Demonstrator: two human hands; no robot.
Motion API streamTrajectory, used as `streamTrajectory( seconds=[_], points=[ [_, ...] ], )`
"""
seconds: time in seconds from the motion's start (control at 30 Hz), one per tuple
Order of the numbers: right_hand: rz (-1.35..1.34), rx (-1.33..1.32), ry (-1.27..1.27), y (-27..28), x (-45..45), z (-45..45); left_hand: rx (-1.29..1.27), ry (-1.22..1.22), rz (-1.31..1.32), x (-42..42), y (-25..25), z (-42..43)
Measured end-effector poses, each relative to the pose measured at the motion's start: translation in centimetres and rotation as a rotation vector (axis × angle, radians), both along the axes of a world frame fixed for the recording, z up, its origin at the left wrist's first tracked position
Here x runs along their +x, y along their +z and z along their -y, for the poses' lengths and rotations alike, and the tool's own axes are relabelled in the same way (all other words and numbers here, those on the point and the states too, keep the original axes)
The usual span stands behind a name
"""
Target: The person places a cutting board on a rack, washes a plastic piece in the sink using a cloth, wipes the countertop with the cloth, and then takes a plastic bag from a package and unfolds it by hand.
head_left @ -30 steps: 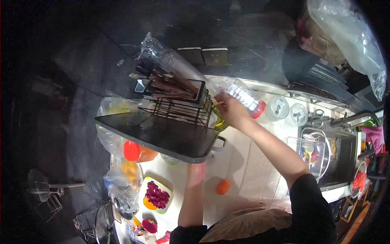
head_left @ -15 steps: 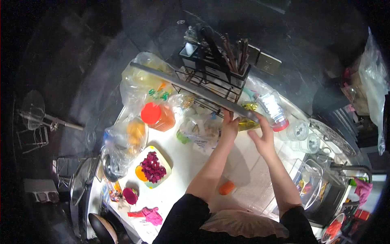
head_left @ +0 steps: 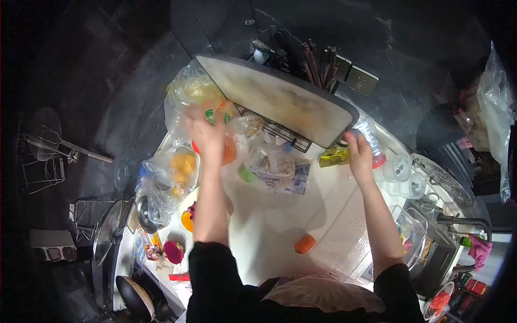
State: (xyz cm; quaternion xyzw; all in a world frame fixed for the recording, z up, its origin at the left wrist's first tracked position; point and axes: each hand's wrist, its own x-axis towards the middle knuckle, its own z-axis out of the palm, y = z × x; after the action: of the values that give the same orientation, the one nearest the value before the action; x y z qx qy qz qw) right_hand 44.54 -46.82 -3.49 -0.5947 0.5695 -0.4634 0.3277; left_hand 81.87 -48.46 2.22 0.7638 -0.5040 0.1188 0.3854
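A cutting board (head_left: 274,97) with a dark rim and a stained pale face stands tilted over the black wire rack (head_left: 285,137) at the back. My right hand (head_left: 360,153) grips its lower right corner, beside a yellow packet (head_left: 334,156). My left hand (head_left: 204,129), smeared by motion, is off the board with its fingers apart. It is over the red-lidded jar (head_left: 230,151) and near a clear plastic bag (head_left: 186,86). My left forearm hides most of the dish of chopped purple pieces (head_left: 192,209). An orange carrot piece (head_left: 305,244) lies on the white counter (head_left: 258,231).
Chopsticks (head_left: 318,64) stand behind the board. A bag of orange fruit (head_left: 183,167) and a purple cut piece (head_left: 173,251) are on the left. Clear cups (head_left: 398,168) and the sink tap (head_left: 463,220) are on the right. A pan (head_left: 134,299) sits front left.
The board has swung up and now shows its broad face. My left hand has left its edge and moved left to the jar. My right hand stays at the right corner.
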Motion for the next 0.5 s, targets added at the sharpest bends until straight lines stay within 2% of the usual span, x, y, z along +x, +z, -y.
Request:
streamTrajectory(
  seconds=[0.03,0.07,0.13,0.2,0.27,0.33,0.37,0.43,0.47,0.5],
  points=[
    [0.003,0.032,0.002,0.0,-0.1,0.4,0.023,0.173,0.271,2.4,-0.1,1.2],
    [0.050,-0.012,-0.012,0.3,0.2,0.6,0.022,0.166,0.273,3.9,-0.5,2.2],
    [0.048,-0.012,-0.013,0.0,-0.1,1.0,0.348,0.392,0.206,6.7,-1.3,3.8],
    [0.046,-0.013,-0.017,0.2,-0.2,1.0,0.636,0.244,0.043,10.2,-2.0,3.7],
    [-0.024,0.047,-0.014,1.1,-0.1,0.4,0.675,0.079,-0.018,17.3,-6.6,5.6],
    [-0.035,0.044,-0.028,-0.5,-0.4,0.5,0.471,0.255,0.150,17.6,-6.4,4.8],
    [-0.046,0.044,-0.040,-1.2,-0.6,0.5,0.473,0.252,0.153,18.5,-5.9,4.9],
    [-0.035,0.036,-0.048,-0.5,-0.6,0.2,0.043,0.124,0.258,20.6,-4.6,5.1],
    [-0.027,0.023,-0.053,0.0,-0.6,0.1,0.043,0.122,0.260,20.2,-3.3,5.3],
    [-0.023,0.022,-0.054,0.6,-0.7,-0.1,-0.064,0.105,-0.055,19.3,-1.1,5.3]
  ],
)
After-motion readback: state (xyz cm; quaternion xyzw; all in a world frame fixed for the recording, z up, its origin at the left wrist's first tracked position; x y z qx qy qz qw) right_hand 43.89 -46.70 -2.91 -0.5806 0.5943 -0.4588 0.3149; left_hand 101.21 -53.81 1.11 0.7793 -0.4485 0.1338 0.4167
